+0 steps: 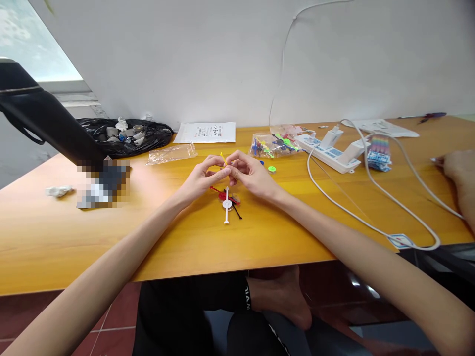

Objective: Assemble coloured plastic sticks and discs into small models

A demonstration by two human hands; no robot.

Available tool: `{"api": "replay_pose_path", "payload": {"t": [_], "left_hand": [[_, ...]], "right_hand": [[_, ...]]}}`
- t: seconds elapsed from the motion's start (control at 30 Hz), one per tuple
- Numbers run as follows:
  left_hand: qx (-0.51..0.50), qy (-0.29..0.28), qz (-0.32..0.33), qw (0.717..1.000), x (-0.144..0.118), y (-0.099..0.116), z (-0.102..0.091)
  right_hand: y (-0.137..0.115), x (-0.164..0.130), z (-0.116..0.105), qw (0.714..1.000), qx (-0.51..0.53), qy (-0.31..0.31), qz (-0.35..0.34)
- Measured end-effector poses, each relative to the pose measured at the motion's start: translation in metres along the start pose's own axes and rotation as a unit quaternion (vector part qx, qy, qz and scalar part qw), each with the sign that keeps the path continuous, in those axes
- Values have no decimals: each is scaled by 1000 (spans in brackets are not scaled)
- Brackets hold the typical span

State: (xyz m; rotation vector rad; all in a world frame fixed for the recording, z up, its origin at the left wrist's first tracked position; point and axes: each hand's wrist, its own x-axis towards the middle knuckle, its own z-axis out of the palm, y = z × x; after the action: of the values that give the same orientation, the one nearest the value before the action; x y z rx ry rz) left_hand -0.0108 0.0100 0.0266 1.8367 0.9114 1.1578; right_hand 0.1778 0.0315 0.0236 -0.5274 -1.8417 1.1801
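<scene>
Above the table (185,247), left hand (202,179) and right hand (249,174) pinch a yellow stick (223,158).

One desk (55,237) carries one power strip (328,151), two clear bags (170,153) (one empty, one full of coloured bits), one black bag (122,133), two paper sheets (206,132), one loose green disc (272,169) and one crumpled tissue (58,190).

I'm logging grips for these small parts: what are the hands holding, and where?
Both hands, left hand and right hand, pinch a thin yellow stick at its lower end; its top pokes out above the fingertips.
</scene>
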Motion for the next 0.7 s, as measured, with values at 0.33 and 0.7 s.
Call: {"api": "replay_pose_path", "payload": {"t": [0.33,0.7], "left_hand": [[108,17,52,993,0,-2,5],[107,-44,33,993,-3,0,2]], "right_hand": [[4,5,4,988,134,48,60],[5,1,2,962,222,-13,158]]}}
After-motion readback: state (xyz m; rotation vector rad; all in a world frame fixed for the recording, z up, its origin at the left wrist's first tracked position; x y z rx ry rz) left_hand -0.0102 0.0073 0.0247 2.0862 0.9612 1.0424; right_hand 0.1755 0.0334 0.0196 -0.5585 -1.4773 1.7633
